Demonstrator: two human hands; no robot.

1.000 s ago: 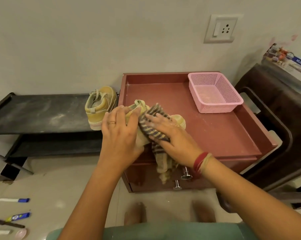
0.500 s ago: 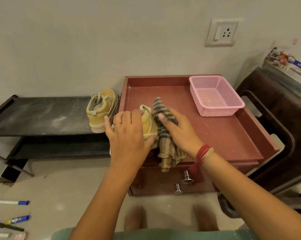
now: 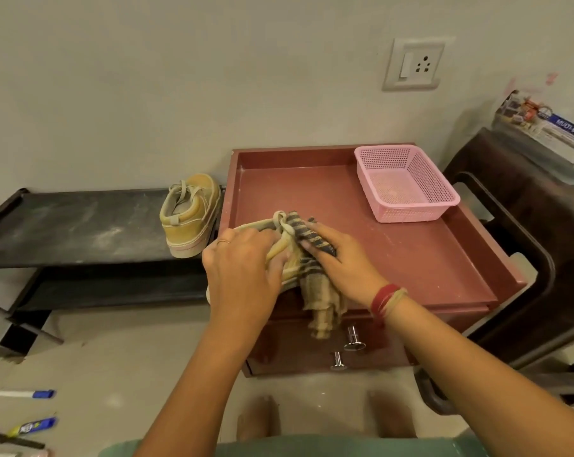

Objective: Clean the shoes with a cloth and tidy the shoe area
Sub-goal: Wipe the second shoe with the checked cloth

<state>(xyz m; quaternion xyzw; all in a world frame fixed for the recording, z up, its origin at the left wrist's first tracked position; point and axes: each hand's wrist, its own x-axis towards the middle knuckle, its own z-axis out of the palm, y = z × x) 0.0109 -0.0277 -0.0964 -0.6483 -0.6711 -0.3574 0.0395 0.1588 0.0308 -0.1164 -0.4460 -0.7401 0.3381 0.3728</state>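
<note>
Plainly the work sits at the centre of the frame: a small mustard-yellow shoe (image 3: pixel 280 250) is held over the front-left corner of the maroon desk (image 3: pixel 411 258). The left hand (image 3: pixel 242 275) has its fingers curled round the shoe's near side, a closed grip that steadies it. The right hand (image 3: pixel 341 258) presses a striped cloth (image 3: pixel 322 295) against the shoe's right side. Its fingers are partly wrapped in the fabric, so its grip is closed on the cloth.

The shoe looks light, with a soft suede-like upper, pale straps and a firmer ridged sole. It would likely dent if squeezed at the upper, so sole and heel are the sound places to take hold (the straps would only flop). The cloth is limp and coarsely woven, in dark and tan bands. Its loose tail hangs down past the desk's front edge, and it should bunch easily and slip little.

A second shoe (image 3: pixel 193 216), of the same make, stands upright left of centre. It sits at the right end of a dusty black shelf (image 3: pixel 74 225), close beside the desk's left wall. Judging by the pale smears, that flat, hard shelf needs wiping too. A rigid pink mesh basket (image 3: pixel 407 212) sits in the desk's upper right.
</note>
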